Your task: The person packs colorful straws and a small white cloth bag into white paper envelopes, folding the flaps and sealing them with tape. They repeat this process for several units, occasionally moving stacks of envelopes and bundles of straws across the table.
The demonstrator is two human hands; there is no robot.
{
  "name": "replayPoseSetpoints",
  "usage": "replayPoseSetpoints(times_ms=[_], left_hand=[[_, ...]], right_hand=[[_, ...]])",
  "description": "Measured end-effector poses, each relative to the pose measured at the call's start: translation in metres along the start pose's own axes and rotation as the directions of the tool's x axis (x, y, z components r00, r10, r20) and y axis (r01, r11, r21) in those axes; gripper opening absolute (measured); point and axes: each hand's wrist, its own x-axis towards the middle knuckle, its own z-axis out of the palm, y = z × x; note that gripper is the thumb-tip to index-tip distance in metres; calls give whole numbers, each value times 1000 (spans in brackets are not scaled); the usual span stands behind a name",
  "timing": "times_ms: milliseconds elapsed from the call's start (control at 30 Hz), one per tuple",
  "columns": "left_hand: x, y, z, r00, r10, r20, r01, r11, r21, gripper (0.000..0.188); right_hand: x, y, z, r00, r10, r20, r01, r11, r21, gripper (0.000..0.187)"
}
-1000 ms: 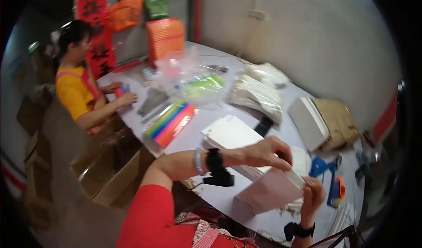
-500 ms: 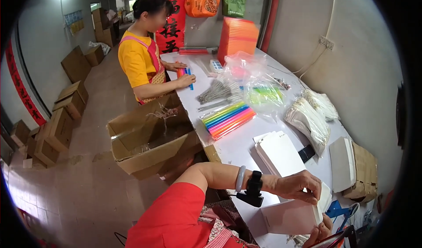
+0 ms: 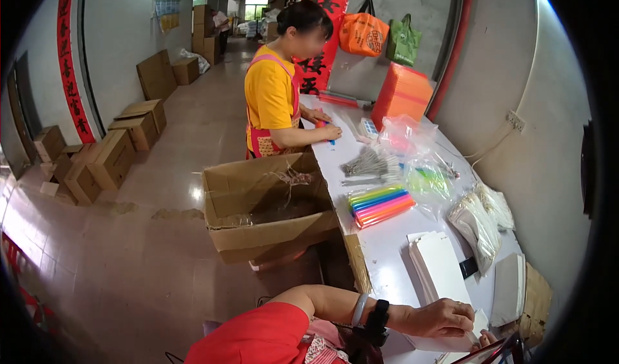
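White paperboard [image 3: 443, 344] near card stack [image 3: 440, 267]: likely light, stiff; grip edges. Left hand [image 3: 445, 319] pinches it; right hand's [image 3: 485, 339] grip unclear.

Grey walls [image 3: 122, 32] flank a shiny tiled floor [image 3: 151, 267] running back toward a bright window [image 3: 256, 8].
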Motion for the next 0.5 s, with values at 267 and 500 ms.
replayPoseSetpoints(times_ms=[267,500], left_hand=[[2,-19,8,992,-121,-24,117,986,-119,15],[4,-29,1,987,-154,-40,144,972,-184,12]], right_hand=[[58,-42,18,318,930,-182,-936,279,-214,18],[58,-11,-26,3,984,180,-975,43,-220,18]])
